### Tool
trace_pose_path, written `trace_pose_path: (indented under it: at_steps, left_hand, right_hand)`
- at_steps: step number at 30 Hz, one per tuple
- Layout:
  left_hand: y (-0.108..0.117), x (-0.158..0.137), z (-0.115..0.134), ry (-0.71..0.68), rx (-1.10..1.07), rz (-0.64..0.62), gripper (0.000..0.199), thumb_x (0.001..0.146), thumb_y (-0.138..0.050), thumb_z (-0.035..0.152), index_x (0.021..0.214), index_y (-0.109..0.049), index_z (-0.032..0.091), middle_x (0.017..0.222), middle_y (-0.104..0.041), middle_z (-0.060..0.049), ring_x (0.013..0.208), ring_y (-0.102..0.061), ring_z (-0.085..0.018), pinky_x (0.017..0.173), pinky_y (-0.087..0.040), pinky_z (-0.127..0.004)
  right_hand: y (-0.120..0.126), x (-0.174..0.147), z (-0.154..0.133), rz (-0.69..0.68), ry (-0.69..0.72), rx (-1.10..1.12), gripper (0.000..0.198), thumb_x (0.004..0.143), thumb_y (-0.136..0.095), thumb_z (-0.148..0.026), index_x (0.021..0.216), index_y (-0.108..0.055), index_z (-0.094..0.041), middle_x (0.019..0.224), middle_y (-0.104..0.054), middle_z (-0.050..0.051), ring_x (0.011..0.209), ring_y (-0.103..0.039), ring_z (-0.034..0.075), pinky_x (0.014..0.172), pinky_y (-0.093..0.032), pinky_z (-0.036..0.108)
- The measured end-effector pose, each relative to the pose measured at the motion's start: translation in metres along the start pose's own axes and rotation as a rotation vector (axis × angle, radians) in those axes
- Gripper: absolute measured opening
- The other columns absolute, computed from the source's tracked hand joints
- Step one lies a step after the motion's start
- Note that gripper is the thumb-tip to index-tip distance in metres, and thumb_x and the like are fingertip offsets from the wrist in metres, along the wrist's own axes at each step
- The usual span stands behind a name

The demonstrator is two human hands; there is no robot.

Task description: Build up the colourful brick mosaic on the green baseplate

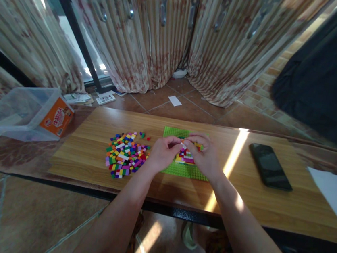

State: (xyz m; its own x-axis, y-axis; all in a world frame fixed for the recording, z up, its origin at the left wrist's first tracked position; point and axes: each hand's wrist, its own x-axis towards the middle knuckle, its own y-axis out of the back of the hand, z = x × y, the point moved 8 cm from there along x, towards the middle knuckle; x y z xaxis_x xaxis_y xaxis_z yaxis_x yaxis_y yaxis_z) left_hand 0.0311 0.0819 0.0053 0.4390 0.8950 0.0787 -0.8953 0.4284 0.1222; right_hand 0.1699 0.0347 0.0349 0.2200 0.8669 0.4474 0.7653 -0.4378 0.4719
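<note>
A green studded baseplate (181,171) lies on the wooden table, with a low patch of colourful toy bricks (186,160) built on it. Over this patch my left hand (164,153) and my right hand (206,157) come together, fingers closed in a pinch. Their fingertips meet around a small pale brick (182,144), partly covered by the fingers. Part of the build is hidden under my hands. Left of the plate, close to my left hand, spreads a pile of loose mixed-colour bricks (125,156).
A black phone (270,166) rests on the right of the wooden tabletop (84,145). White paper (331,194) lies past it. A clear plastic bin (24,106) with an orange label stands at the far left. Curtains (152,51) hang behind the table.
</note>
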Motion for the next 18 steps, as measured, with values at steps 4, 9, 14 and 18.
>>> trace_pose_path:
  at_steps: [4, 9, 14, 18]
  left_hand:
    - [-0.003, -0.002, 0.005, -0.033, 0.005, -0.017, 0.010, 0.083, -0.065, 0.020, 0.084, -0.071, 0.012, 0.075, -0.069, -0.002, 0.069, -0.059, -0.012, 0.069, -0.046, -0.025]
    - [-0.005, -0.003, 0.008, -0.093, 0.046, -0.038, 0.009, 0.084, -0.064, 0.021, 0.085, -0.070, 0.014, 0.078, -0.070, -0.002, 0.070, -0.059, -0.012, 0.068, -0.045, -0.025]
    - [-0.004, -0.005, 0.016, -0.159, 0.102, -0.069, 0.010, 0.085, -0.064, 0.023, 0.084, -0.071, 0.016, 0.079, -0.072, -0.002, 0.072, -0.061, -0.012, 0.070, -0.046, -0.026]
    - [-0.004, -0.008, 0.024, -0.184, 0.141, -0.093, 0.008, 0.085, -0.064, 0.019, 0.082, -0.071, 0.016, 0.081, -0.073, -0.002, 0.075, -0.063, -0.013, 0.074, -0.047, -0.027]
  right_hand:
    - [-0.003, 0.000, 0.004, -0.023, -0.047, 0.063, 0.016, 0.084, -0.068, -0.039, 0.080, -0.076, -0.025, 0.098, -0.072, 0.006, 0.100, -0.064, 0.025, 0.097, -0.045, 0.047]
    - [-0.003, 0.001, 0.012, -0.076, -0.157, 0.255, 0.015, 0.079, -0.070, -0.037, 0.076, -0.076, -0.024, 0.094, -0.071, 0.006, 0.092, -0.066, 0.022, 0.089, -0.050, 0.044]
    - [-0.001, 0.000, 0.015, -0.136, -0.223, 0.361, 0.014, 0.075, -0.075, -0.040, 0.075, -0.078, -0.026, 0.099, -0.070, 0.005, 0.096, -0.065, 0.022, 0.084, -0.053, 0.041]
    - [-0.001, -0.001, 0.017, -0.143, -0.250, 0.400, 0.014, 0.074, -0.077, -0.042, 0.075, -0.080, -0.028, 0.100, -0.070, 0.005, 0.095, -0.065, 0.021, 0.086, -0.053, 0.041]
